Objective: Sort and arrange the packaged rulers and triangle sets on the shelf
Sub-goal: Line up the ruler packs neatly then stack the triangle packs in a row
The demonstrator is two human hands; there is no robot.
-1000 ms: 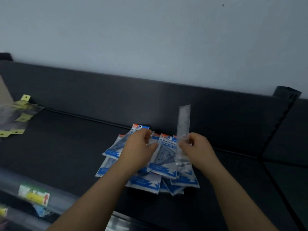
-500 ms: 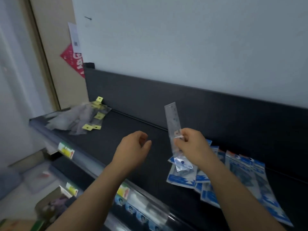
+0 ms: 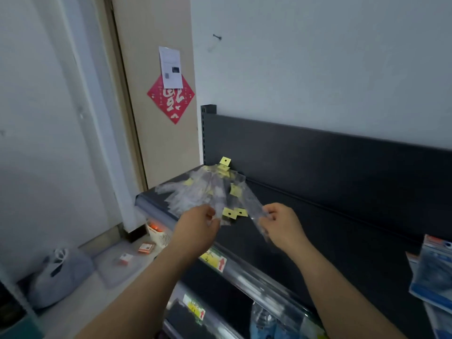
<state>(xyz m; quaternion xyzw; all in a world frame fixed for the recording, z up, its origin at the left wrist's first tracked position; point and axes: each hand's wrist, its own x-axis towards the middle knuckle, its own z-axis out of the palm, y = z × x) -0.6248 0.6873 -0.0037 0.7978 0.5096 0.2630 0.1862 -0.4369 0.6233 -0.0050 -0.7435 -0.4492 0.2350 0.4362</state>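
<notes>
A pile of clear packaged rulers point(image 3: 208, 192) with yellow header tags lies at the left end of the black shelf point(image 3: 318, 223). My right hand point(image 3: 281, 226) pinches one clear packaged ruler point(image 3: 254, 211) by its middle and holds it slanted at the pile's right edge. My left hand point(image 3: 200, 223) has curled fingers on the near edge of the pile and seems to pinch a clear package there. Blue triangle set packages point(image 3: 433, 272) show at the right edge of the frame.
The shelf's black back panel point(image 3: 318, 152) rises behind the pile, and a price-tag rail point(image 3: 244, 272) runs along the front edge. Lower shelves hold more goods. A door with a red paper sign point(image 3: 171, 96) stands left; a plastic bag point(image 3: 56, 275) and small boxes lie on the floor.
The view has swung left from the blue triangle sets to the ruler pile. My right hand carried the clear ruler over to it, and my left hand reached the pile's near edge.
</notes>
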